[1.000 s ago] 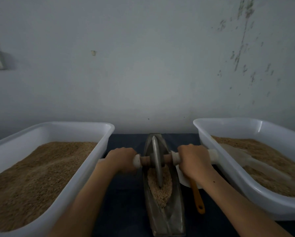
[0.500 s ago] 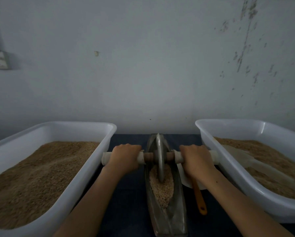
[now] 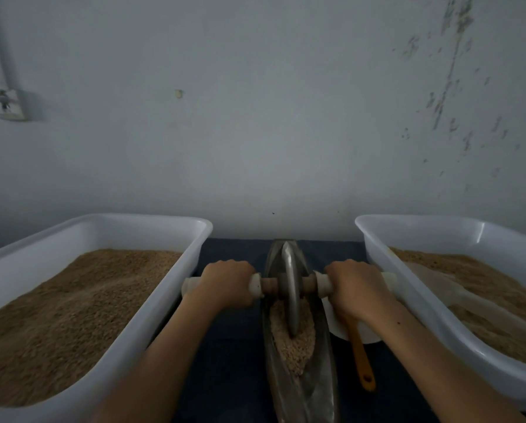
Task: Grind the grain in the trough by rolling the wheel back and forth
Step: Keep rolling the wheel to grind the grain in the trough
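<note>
Two hands, the left hand and right hand, wrap tight around the handle ends so the wheel stands straight in the trough, pressing the grain.

Both hands pushed the wheel farther along the trough toward the wall, leaving more grain exposed behind it.

The picture is dim and bluish, a little soft, with wide-angle bending at the edges and weak shadows.
</note>
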